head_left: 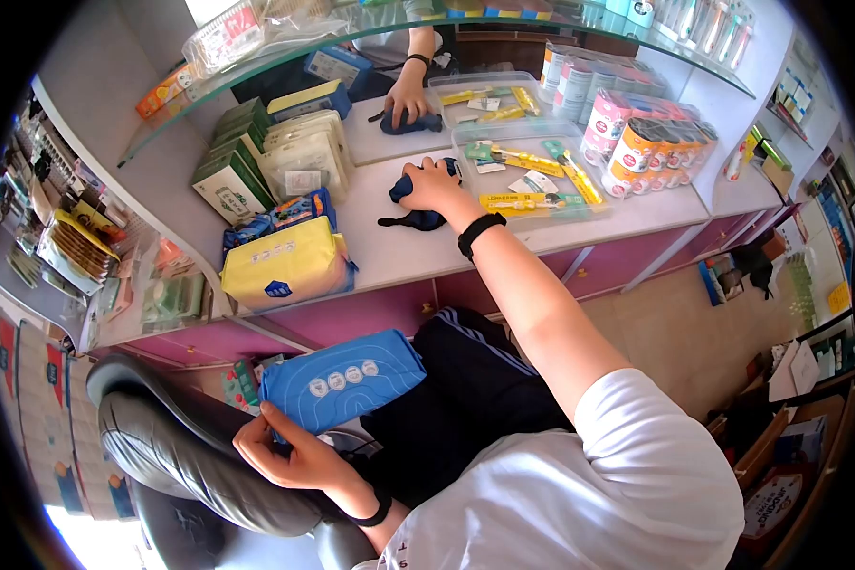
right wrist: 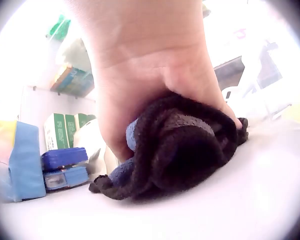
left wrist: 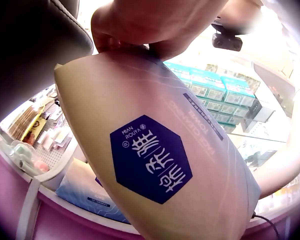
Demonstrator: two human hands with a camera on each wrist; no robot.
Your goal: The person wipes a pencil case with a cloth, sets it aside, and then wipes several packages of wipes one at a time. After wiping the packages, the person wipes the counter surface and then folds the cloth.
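The left hand [head_left: 294,456] pinches one end of a blue soft pack [head_left: 344,380] above the lap; in the left wrist view the pack [left wrist: 215,165] shows a dark hexagonal label, with the hand [left wrist: 155,25] at its top end. On the white counter the right hand [head_left: 434,187] grips a bunched dark blue and black cloth [head_left: 416,219]. The right wrist view shows the fingers of this hand [right wrist: 150,75] curled round the cloth [right wrist: 175,150], which touches the counter surface.
A yellow pack [head_left: 285,264] lies at the counter's left, before green boxes [head_left: 233,176]. Right of the cloth is a clear tray [head_left: 579,211] with yellow packages, then rolled packs [head_left: 651,142]. A glass shelf [head_left: 351,30] crosses above. A black chair [head_left: 180,446] stands at lower left.
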